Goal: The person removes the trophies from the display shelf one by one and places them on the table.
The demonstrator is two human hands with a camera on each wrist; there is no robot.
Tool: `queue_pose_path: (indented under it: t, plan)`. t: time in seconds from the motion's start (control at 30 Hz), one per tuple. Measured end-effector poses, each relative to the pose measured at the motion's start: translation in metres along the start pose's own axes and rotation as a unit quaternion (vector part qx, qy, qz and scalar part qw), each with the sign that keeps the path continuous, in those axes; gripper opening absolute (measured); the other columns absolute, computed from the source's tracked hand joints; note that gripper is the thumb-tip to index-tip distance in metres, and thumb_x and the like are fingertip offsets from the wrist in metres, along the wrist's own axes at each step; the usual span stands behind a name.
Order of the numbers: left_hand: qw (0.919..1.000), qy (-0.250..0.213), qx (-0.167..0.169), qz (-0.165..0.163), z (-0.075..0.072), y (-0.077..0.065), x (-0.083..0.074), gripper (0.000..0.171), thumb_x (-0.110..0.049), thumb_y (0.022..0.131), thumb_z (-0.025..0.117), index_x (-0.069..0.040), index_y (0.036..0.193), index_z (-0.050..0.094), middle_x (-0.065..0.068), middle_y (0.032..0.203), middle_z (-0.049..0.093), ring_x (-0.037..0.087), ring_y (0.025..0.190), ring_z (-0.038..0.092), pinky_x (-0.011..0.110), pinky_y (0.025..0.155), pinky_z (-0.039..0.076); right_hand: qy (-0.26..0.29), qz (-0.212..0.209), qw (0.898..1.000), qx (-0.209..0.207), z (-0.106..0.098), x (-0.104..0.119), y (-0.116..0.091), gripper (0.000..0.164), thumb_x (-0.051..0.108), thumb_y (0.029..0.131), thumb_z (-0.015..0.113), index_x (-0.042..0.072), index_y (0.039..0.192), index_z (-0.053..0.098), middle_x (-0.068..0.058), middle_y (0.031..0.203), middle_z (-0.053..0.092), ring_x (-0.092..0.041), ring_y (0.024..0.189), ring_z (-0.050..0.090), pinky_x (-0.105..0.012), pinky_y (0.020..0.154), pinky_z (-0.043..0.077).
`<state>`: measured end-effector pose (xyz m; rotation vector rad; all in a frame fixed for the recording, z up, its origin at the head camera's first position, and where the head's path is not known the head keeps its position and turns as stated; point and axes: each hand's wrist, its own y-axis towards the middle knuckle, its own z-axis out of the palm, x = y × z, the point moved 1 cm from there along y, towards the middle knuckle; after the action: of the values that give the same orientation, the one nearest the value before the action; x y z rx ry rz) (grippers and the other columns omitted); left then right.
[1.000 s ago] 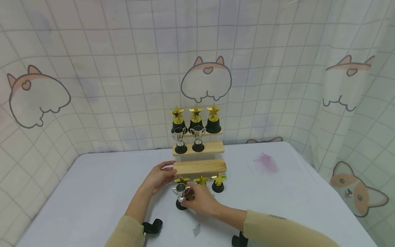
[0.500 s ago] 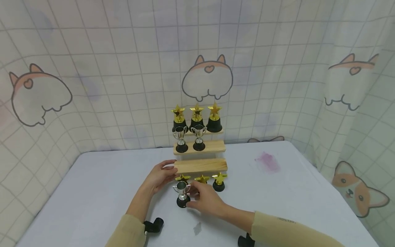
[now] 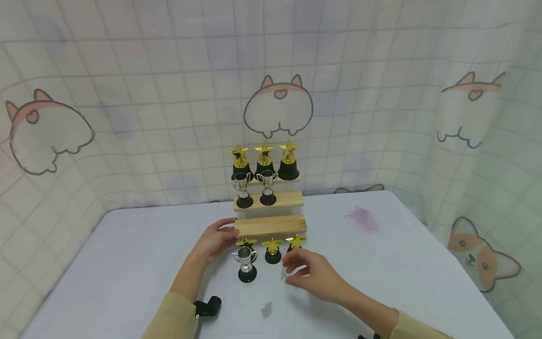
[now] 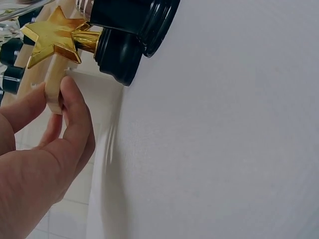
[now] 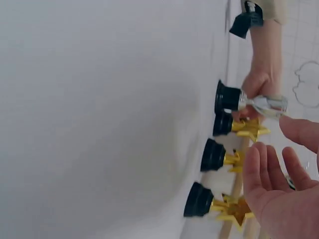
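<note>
My left hand point(image 3: 216, 242) pinches the left end of the lowest wooden shelf board point(image 3: 271, 226); in the left wrist view, thumb and fingers close on the board's end point(image 4: 54, 97). A silver trophy cup point(image 3: 246, 270) with a black base stands upright on the table, in front of the left one of three small gold star trophies point(image 3: 273, 254). Right of that cup, my right hand point(image 3: 319, 275) holds nothing, fingers loosely bent and thumb apart. It partly hides the rightmost star trophy point(image 3: 295, 242). In the right wrist view, the cup point(image 5: 230, 98) stands apart from the fingers.
Two silver trophy cups point(image 3: 267, 188) stand on the left and middle of the middle shelf board point(image 3: 290, 199). Behind them, three larger gold star trophies point(image 3: 289, 162) line the top board. A white cloth covers the table point(image 3: 381, 263), and a patterned curtain point(image 3: 169, 117) hangs behind.
My right hand has let go of the silver trophy cup and moved right, leaving it standing on the table. My left hand keeps its grip on the shelf board.
</note>
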<state>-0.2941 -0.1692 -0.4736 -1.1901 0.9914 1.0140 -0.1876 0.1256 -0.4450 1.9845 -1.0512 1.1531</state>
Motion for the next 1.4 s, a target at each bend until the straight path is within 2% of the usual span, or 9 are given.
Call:
queue_pose_path:
  t: [0.33,0.6,0.7,0.83,1.0,1.3,1.4]
  plan:
    - [1.0000,0.002,-0.005,0.000,-0.001,0.000,0.001,0.053,0.002,0.099,0.065,0.002,0.148,0.046,0.024,0.129,0.054,0.022,0.099,0.066,0.032,0.089,0.060,-0.012,-0.006,1.000,-0.025,-0.033,-0.002,-0.019,0.028,0.009,0.092,0.078,0.008,0.118,0.066,-0.008,0.113,0.067,-0.024,0.103,0.066,-0.031,0.087,0.059]
    - [1.0000,0.000,-0.007,-0.002,-0.004,-0.001,0.004,0.054,0.003,0.098,0.065,0.003,0.148,0.045,0.024,0.128,0.054,0.023,0.098,0.067,0.032,0.088,0.060,-0.011,-0.002,0.999,-0.049,-0.050,-0.001,-0.016,0.024,0.010,0.096,0.074,0.004,0.118,0.067,-0.004,0.111,0.069,-0.024,0.103,0.066,-0.030,0.087,0.059]
    - [1.0000,0.001,-0.006,-0.002,-0.004,-0.001,0.002,0.054,0.003,0.098,0.065,0.003,0.148,0.045,0.024,0.129,0.053,0.023,0.098,0.067,0.032,0.089,0.060,-0.011,-0.001,0.998,-0.055,-0.058,0.003,-0.008,0.024,0.010,0.097,0.073,0.003,0.119,0.066,-0.004,0.112,0.069,-0.024,0.105,0.065,-0.029,0.088,0.059]
    - [1.0000,-0.001,-0.003,-0.003,-0.003,-0.001,0.001,0.054,0.002,0.098,0.065,0.002,0.148,0.045,0.025,0.130,0.053,0.023,0.098,0.067,0.032,0.089,0.060,-0.008,0.003,0.998,-0.059,-0.066,0.009,0.004,0.027,0.013,0.098,0.071,0.001,0.122,0.065,-0.011,0.116,0.068,-0.025,0.109,0.064,-0.027,0.091,0.057]
    - [1.0000,0.000,-0.004,-0.002,-0.001,0.000,-0.001,0.054,0.002,0.098,0.065,0.002,0.148,0.046,0.025,0.130,0.053,0.022,0.099,0.067,0.032,0.090,0.060,-0.004,0.003,0.997,-0.071,-0.072,0.013,0.026,0.028,0.014,0.099,0.070,0.000,0.123,0.064,-0.018,0.120,0.066,-0.026,0.110,0.063,-0.031,0.093,0.056]
    - [0.9999,0.003,-0.011,-0.006,0.000,-0.001,0.000,0.053,0.002,0.098,0.065,0.001,0.148,0.046,0.023,0.129,0.052,0.022,0.098,0.066,0.032,0.089,0.060,0.001,-0.001,0.995,-0.100,-0.071,0.013,0.072,0.026,0.013,0.100,0.069,0.002,0.122,0.065,-0.012,0.119,0.067,-0.027,0.113,0.063,-0.036,0.094,0.056]
    - [0.9999,0.003,-0.013,-0.004,0.001,-0.001,0.000,0.053,0.001,0.098,0.066,0.001,0.148,0.047,0.023,0.129,0.052,0.022,0.098,0.067,0.032,0.090,0.060,-0.007,-0.008,0.994,-0.110,-0.070,0.012,0.087,0.027,0.011,0.099,0.069,0.001,0.124,0.064,-0.015,0.120,0.067,-0.028,0.113,0.063,-0.039,0.095,0.056]
